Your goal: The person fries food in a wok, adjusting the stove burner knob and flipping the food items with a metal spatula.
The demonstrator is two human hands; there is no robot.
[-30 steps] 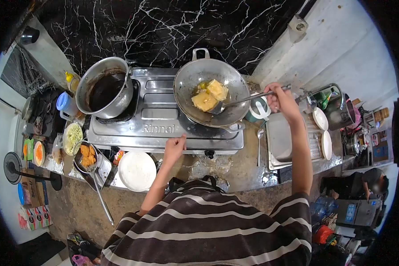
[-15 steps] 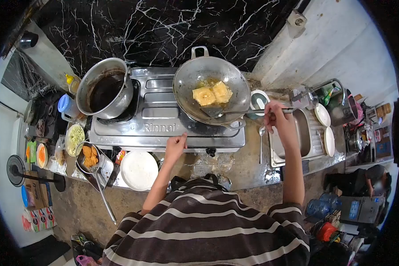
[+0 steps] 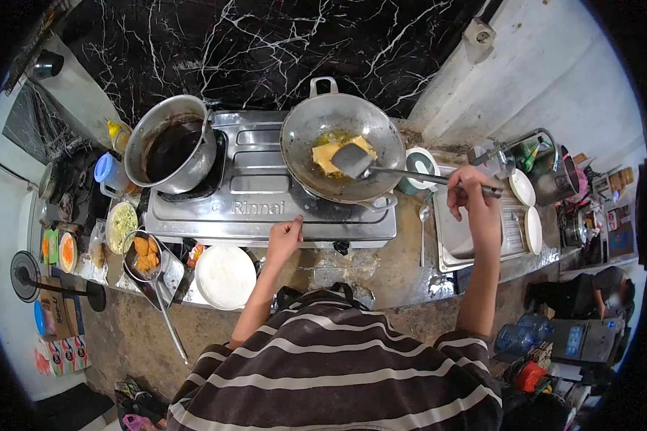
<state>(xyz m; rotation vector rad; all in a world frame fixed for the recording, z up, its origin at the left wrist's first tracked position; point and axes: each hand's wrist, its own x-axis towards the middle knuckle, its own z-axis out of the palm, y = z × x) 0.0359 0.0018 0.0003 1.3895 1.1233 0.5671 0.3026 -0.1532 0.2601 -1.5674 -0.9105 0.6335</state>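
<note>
My right hand (image 3: 473,192) grips the handle of a metal spatula (image 3: 431,176). The spatula's blade is over two yellow fried pieces (image 3: 325,154) in the wok (image 3: 300,129) and hides part of them. Some oil shows around the pieces. My left hand (image 3: 287,233) is curled closed at the front edge of the stove (image 3: 259,223); whether it holds anything is hidden. A deep pot (image 3: 138,140) with dark contents stands on the left burner.
A white plate (image 3: 225,276) and a strainer (image 3: 145,264) with fried pieces lie front left, near a dish of shredded greens (image 3: 122,224). To the right are a spoon (image 3: 423,237), a sink (image 3: 454,233) and plates (image 3: 532,230). Another person (image 3: 604,291) is at far right.
The spatula has come from beside and under the pieces to above them, and its blade now covers them. My right hand has shifted slightly right. My left hand has stayed by the stove's edge.
</note>
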